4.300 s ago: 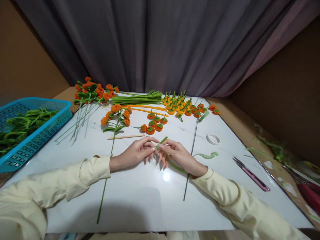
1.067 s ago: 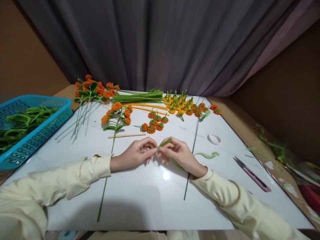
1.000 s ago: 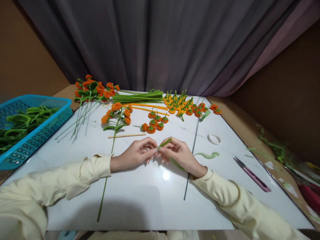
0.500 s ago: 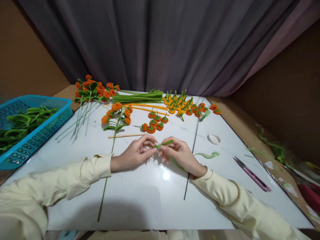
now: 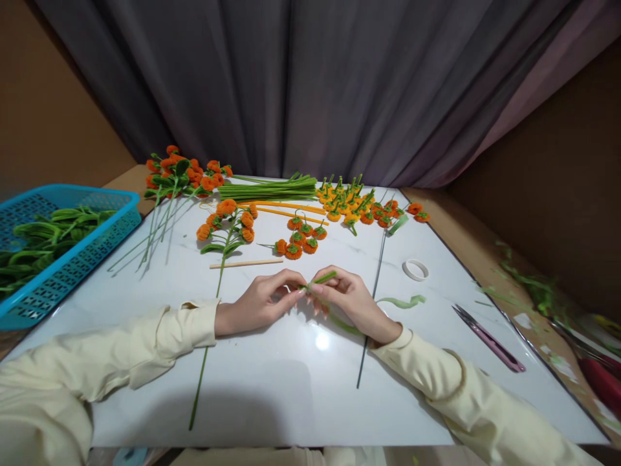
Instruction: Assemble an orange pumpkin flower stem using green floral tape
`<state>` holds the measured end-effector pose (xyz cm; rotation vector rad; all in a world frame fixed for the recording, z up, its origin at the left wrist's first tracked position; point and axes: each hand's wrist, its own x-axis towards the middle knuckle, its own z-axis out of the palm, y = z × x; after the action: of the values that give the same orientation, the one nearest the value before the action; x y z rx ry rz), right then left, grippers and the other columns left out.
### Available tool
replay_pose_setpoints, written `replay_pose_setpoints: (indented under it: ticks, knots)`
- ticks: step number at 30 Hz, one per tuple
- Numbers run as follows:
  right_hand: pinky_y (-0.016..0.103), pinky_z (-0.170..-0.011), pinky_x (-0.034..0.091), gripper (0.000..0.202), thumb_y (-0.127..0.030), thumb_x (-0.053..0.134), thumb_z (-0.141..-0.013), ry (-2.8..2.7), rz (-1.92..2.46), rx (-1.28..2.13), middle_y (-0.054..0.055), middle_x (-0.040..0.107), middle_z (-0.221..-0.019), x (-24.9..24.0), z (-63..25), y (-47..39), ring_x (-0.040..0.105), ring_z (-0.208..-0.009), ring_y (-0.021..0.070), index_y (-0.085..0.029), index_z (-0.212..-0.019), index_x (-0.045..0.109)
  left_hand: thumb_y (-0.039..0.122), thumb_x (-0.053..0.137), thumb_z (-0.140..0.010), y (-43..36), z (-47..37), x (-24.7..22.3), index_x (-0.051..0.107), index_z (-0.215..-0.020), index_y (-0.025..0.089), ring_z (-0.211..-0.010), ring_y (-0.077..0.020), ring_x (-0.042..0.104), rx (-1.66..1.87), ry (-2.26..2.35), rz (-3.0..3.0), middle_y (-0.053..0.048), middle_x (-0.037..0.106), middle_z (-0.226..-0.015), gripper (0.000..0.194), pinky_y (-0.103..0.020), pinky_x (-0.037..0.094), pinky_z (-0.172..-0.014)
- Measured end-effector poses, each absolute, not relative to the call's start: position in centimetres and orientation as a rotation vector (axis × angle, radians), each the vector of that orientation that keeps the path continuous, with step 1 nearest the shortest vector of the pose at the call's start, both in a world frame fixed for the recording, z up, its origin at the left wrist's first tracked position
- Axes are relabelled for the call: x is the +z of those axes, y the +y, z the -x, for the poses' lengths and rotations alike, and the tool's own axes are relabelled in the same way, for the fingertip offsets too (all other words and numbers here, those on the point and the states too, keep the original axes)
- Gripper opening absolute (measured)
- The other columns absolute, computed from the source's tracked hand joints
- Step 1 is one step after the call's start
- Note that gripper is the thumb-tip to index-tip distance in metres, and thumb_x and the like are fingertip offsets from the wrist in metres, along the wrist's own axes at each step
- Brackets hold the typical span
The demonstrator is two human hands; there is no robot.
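a short green fuzzy piece [image 5: 325, 277] sits between the fingertips of the two hands, above the middle of the tabletop [image 5: 272, 388], its free end slanting up along the fingers of the right hand [image 5: 352, 301]. the left hand [image 5: 266, 301] pinches at its near end with thumb and forefinger, and the right hand pinches it too, the other fingers curled; the fingertips of both nearly meet, and the very end of the piece is too small to make out. a pale green strip [image 5: 402, 302] shows on both sides of the right wrist.

just beyond the hands lie a thin wooden stick [image 5: 246, 264] and a loose group of orange flower heads [image 5: 301, 239] with green tops. a long-stemmed orange flower spray [image 5: 226, 226] lies to the left, its stem passing under the left forearm. a dark thin rod [image 5: 377, 275] runs under the right wrist, and farther right are a white ring [image 5: 416, 270] and pink-handled snips [image 5: 490, 338].

toward the curtain [image 5: 310, 84] are a pile of orange flowers [image 5: 179, 171], a bundle of green stems [image 5: 269, 189], orange strips [image 5: 291, 211] and yellow flower heads [image 5: 344, 202]. at the far left, a blue basket [image 5: 97, 249] holds green leaves [image 5: 53, 230].
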<state>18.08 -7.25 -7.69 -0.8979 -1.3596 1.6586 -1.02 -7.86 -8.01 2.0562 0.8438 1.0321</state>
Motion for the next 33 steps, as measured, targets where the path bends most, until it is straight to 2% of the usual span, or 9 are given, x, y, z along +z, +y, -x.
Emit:
replay_pose_setpoints:
  ticks: [6,16,26,33]
  knots:
    - [0.022,-0.045,0.045,0.023,-0.036,0.07,-0.074,-1.367,0.89,1.656,0.0,0.065,-0.064,-7.51,-17.94,-7.29,0.059,-0.05,0.0111,-0.017,-0.077,0.058,0.018,0.052,-0.087,-7.91,0.93,-8.27,0.05,-0.097,0.016,-0.067,-0.0085,0.06,1.066,0.802,-2.018,-0.002,0.064,-0.082,0.011,-0.017,0.051,-0.061]
    - [0.022,-0.047,0.047,0.02,-0.034,0.069,-0.076,-1.418,0.872,1.59,0.0,0.066,-0.065,-7.75,-17.92,-7.35,0.059,-0.049,0.0105,-0.017,-0.077,0.058,0.018,0.052,-0.088,-7.82,0.96,-8.65,0.049,-0.098,0.017,-0.056,-0.0061,0.055,1.069,0.796,-1.976,0.0,0.062,-0.077,0.011,-0.015,0.048,-0.053]
    - [0.022,-0.047,0.046,0.017,-0.032,0.066,-0.079,-1.468,0.862,1.517,-0.001,0.065,-0.063,-8.33,-18.03,-7.23,0.058,-0.048,0.01,-0.017,-0.078,0.058,0.017,0.052,-0.088,-7.74,1.19,-8.59,0.056,-0.097,0.015,-0.058,-0.0068,0.058,1.08,0.859,-2.107,-0.001,0.064,-0.079,0.01,-0.015,0.048,-0.056]
    - [0.022,-0.046,0.045,0.021,-0.035,0.068,-0.078,-1.457,0.885,1.541,0.0,0.065,-0.062,-7.84,-17.95,-7.37,0.058,-0.048,0.01,-0.017,-0.076,0.058,0.017,0.053,-0.087,-7.79,1.1,-8.29,0.06,-0.096,0.013,-0.068,-0.01,0.063,1.103,0.869,-2.235,-0.004,0.069,-0.082,0.012,-0.016,0.049,-0.06]
